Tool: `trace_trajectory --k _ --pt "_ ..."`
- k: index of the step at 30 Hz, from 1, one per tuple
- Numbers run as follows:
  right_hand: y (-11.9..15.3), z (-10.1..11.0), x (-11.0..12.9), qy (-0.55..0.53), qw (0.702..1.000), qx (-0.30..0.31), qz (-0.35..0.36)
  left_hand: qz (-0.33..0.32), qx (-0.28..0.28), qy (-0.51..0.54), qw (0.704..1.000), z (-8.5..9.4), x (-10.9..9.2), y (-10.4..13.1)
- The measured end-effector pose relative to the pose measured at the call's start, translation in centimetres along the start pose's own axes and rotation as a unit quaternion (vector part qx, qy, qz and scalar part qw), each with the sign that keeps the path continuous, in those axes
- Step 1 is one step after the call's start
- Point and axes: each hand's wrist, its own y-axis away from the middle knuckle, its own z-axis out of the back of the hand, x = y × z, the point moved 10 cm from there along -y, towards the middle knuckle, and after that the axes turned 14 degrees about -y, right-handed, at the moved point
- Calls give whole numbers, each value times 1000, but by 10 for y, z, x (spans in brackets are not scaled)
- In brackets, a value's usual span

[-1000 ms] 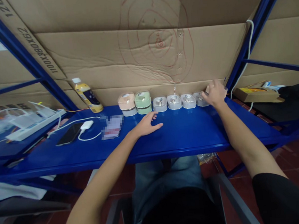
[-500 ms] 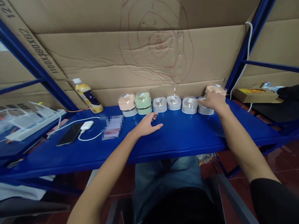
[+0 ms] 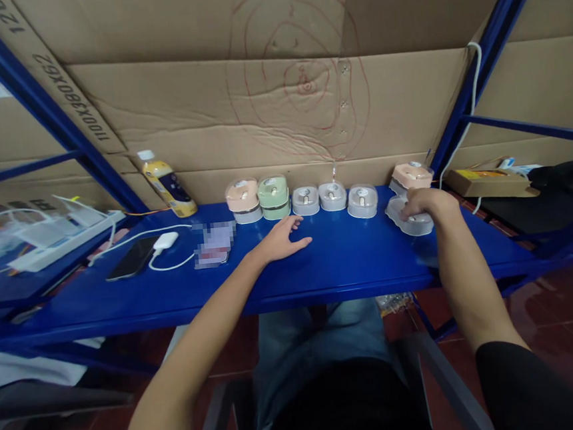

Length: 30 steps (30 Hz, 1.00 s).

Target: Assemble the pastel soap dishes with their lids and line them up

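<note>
My right hand (image 3: 431, 204) has its fingers curled down onto a grey lidded box (image 3: 420, 225) at the right of the blue shelf. Behind it stands a peach box (image 3: 416, 175); its lower part is hidden. My left hand (image 3: 285, 240) lies on the shelf with fingers apart, holding nothing. Beyond that hand stand a green box (image 3: 273, 194) and a peach box (image 3: 243, 197), both with clear tops. Three grey boxes continue the row: one (image 3: 306, 201) beside the green box, a middle one (image 3: 333, 197), and another (image 3: 362, 201) set slightly nearer.
A yellow-labelled bottle (image 3: 168, 184) stands at the back left. In front lie a black phone (image 3: 130, 259), a white charger (image 3: 166, 241) with its cable, and a blurred flat item (image 3: 215, 244). Blue posts (image 3: 491, 56) flank the shelf, and cardboard (image 3: 182, 110) closes off the back.
My right hand has moved the grey box toward me and to the right, away from its place in the row. The peach box behind now shows more. My left hand stays put.
</note>
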Motion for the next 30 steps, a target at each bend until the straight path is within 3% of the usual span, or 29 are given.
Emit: trace_trajectory --k 3,7,11,13,16,19,21,24,27,30 --pt "16 -12 4 18 998 66 -10 -2 -4 -2 1000 0 -1 0" --pt "44 -24 29 55 995 77 28 -1 -9 7 1000 3 -4 1" --pt "79 -44 84 11 979 82 185 -17 -1 61 998 6 -13 3" --pt "95 -54 122 -41 958 77 274 -42 11 107 993 4 -20 4" --pt "113 -68 182 -127 900 97 405 -72 35 147 986 0 -29 6" --pt "114 -72 214 -200 847 133 475 -73 50 139 986 -4 -30 7" --pt "103 -67 211 -240 834 135 478 -61 46 132 988 -3 -26 7" --pt "76 -53 180 -293 840 105 444 -46 32 118 991 0 -21 7" --pt "46 -49 140 -304 877 68 366 -75 24 86 993 3 -25 6" --pt "28 -53 121 -278 908 42 310 -90 30 70 993 1 -27 6"
